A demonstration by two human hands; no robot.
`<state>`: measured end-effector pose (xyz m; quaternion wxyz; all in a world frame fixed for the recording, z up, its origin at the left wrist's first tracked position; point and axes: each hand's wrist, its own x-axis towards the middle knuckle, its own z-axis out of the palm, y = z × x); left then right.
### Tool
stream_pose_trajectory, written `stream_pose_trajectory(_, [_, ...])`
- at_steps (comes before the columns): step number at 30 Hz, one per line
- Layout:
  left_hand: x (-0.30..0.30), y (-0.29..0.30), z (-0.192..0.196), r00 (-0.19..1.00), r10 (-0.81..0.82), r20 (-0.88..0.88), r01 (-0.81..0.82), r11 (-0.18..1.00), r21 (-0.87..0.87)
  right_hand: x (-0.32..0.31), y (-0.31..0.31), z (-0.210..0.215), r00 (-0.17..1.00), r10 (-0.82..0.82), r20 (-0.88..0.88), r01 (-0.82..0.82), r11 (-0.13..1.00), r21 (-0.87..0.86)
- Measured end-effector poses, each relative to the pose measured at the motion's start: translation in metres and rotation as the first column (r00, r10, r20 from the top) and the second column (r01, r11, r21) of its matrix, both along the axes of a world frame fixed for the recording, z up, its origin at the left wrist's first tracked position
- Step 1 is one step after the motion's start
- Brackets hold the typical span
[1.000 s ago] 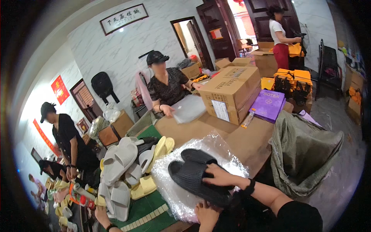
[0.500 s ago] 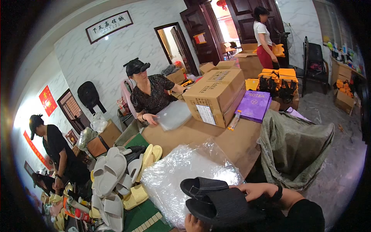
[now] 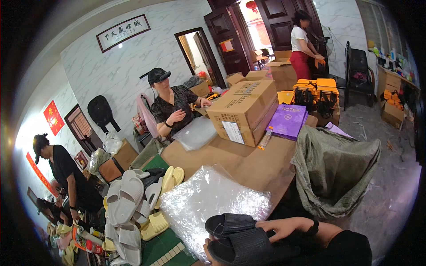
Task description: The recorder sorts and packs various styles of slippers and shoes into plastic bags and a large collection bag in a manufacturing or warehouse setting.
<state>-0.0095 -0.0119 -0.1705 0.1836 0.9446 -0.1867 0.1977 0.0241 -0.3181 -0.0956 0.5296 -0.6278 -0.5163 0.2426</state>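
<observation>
Holding black slippers [image 3: 254, 246] in half-curled fingers [image 3: 268, 226] of right hand [image 3: 282, 228]; cannot tell for left hand [image 3: 207, 249]. Facing labelled carton [image 3: 248, 106], lettered purple packs [image 3: 288, 123].

Pair of ribbed black slippers [image 3: 249, 239], held side by side, open ends leftward, at clear plastic's [image 3: 208, 195] near edge.

Piled slippers [image 3: 125, 195] at the counter's [image 3: 262, 164] left, carton [image 3: 244, 114] toward the far edge
Plastic sheeting [image 3: 206, 195] lies nearer the front edge; flat packets [image 3: 289, 122] sit right of the carton.
</observation>
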Motion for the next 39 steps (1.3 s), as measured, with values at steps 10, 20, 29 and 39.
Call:
stream_pose_trajectory(10, [-0.011, -0.001, 0.010, 0.993, 0.113, 0.034, -0.104, 0.972, -0.213, -0.013, 0.003, -0.007, 0.968, 0.238, 0.083, -0.221, 0.960, -0.169])
stream_pose_trajectory(20, [-0.006, -0.022, 0.024, 0.942, 0.166, -0.291, -0.332, 0.580, -0.744, -0.025, 0.013, -0.016, 0.975, 0.186, 0.122, -0.187, 0.982, -0.004])
stream_pose_trajectory(29, [-0.018, -0.029, 0.033, 0.906, 0.416, 0.078, -0.333, 0.814, -0.476, -0.030, -0.001, -0.005, 0.989, 0.005, 0.150, 0.030, 0.972, -0.232])
stream_pose_trajectory(39, [-0.025, -0.055, 0.057, 0.934, 0.356, -0.023, -0.328, 0.830, -0.452, -0.033, -0.006, 0.004, 0.715, -0.327, 0.618, 0.574, 0.779, -0.253])
